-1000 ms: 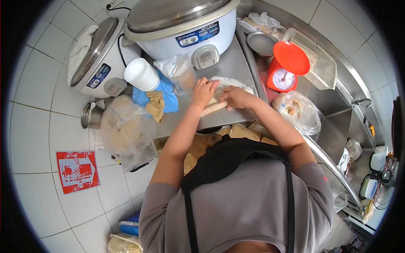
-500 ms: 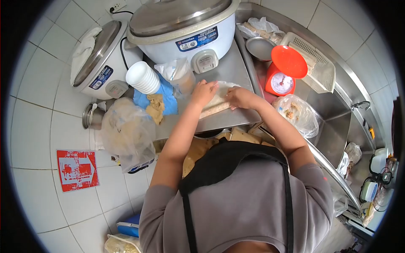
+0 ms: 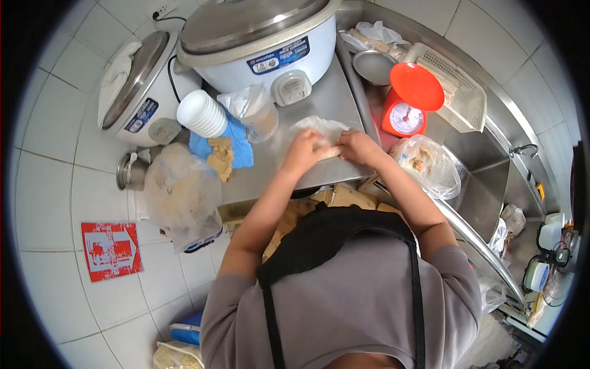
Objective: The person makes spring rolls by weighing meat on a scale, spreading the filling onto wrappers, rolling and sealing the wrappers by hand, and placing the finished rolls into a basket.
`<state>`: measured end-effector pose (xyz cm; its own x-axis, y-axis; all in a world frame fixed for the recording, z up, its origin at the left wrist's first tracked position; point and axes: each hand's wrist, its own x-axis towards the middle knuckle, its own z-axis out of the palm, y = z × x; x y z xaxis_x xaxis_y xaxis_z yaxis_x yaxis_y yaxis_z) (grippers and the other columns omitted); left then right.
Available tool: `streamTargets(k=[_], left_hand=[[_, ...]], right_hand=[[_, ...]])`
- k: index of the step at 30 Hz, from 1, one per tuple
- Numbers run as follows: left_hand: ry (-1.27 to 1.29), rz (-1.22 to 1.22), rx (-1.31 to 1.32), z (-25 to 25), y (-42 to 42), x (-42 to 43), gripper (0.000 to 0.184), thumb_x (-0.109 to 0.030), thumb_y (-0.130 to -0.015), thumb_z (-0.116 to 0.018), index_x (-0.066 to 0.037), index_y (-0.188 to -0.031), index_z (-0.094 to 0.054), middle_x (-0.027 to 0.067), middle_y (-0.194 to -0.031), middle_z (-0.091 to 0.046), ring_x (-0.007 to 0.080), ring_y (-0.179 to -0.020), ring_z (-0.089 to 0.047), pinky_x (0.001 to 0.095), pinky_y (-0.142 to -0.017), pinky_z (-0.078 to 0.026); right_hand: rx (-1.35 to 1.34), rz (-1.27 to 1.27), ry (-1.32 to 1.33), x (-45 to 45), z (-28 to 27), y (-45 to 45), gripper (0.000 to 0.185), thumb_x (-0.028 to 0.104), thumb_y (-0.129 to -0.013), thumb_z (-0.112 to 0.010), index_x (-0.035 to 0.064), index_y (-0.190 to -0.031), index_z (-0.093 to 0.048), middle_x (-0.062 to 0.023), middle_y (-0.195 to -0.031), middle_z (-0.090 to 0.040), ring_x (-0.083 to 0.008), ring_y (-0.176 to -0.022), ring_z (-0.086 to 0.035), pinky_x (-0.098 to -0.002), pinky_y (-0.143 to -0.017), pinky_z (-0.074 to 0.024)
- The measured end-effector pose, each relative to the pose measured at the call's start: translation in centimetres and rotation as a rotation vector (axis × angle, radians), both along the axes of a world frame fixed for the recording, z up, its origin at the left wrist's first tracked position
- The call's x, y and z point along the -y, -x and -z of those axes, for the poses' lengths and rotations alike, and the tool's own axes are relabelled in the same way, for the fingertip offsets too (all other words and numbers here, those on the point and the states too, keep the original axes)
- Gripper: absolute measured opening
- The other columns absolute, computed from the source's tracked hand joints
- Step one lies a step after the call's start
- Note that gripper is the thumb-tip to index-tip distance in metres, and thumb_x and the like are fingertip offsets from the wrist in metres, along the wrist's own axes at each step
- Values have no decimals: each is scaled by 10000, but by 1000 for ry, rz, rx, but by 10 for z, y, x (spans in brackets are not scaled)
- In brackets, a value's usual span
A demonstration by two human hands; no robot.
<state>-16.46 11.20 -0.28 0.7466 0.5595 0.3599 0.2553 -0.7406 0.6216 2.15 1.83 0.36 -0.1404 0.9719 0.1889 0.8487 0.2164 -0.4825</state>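
A pale, whitish roll (image 3: 330, 152) lies on a white, crinkled sheet (image 3: 326, 125) on the steel counter (image 3: 252, 186). My left hand (image 3: 305, 150) is at the roll's left end, its fingers bent and slightly blurred. At the right end my right hand (image 3: 357, 147) pinches the roll or the sheet's edge. The fingers hide part of both. Left of my left hand stands a clear container with a plastic bag (image 3: 261, 120).
Two rice cookers (image 3: 264, 37) (image 3: 144, 92) stand behind. Stacked white cups (image 3: 201, 114), a blue cloth (image 3: 241, 150) and a bulging plastic bag (image 3: 181, 190) are left. To the right are a red scale (image 3: 405, 117), a white basket (image 3: 464, 98) and a bag of food (image 3: 427, 166).
The long flat strip under my hands is now a shorter-looking roll, largely covered by fingers. My left hand has turned inward along it, and my right hand has shifted slightly.
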Motion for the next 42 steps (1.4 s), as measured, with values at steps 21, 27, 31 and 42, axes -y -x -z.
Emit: streamTargets(k=[21,27,31,42], left_hand=[[168,-259,-96,7,101,0,245,-171,-770,-698,-47,-981,-690,81,-870,-637,240,-768,-585,299,-699,-456],[120,-113,2,-4,85,15,237,-167,-781,-678,-59,-991,-690,110,-903,-636,255,-869,-577,339,-743,-455],[272,-100,-192,-6,84,3,294,-173,-768,-679,-52,-1036,-669,109,-976,-631,264,-956,-556,343,-797,-458],[-14,-62,-10,13,54,3,293,-122,-796,-634,-50,-1079,-643,112,-1039,-630,286,-970,-577,348,-823,-476]], right_hand=[[-88,146,17,2,1,-1,126,220,-765,-685,118,-838,-687,-39,-917,-601,-267,-949,-517,-398,-834,-362],[6,241,-19,-14,0,7,128,213,-768,-657,128,-851,-705,-14,-920,-607,-247,-949,-497,-404,-848,-334],[-292,-15,-43,-25,5,36,64,147,-748,-662,119,-798,-691,-38,-860,-611,-255,-898,-535,-407,-844,-379],[-245,32,30,-50,3,43,76,119,-703,-667,95,-770,-695,-62,-838,-625,-278,-906,-569,-388,-821,-437]])
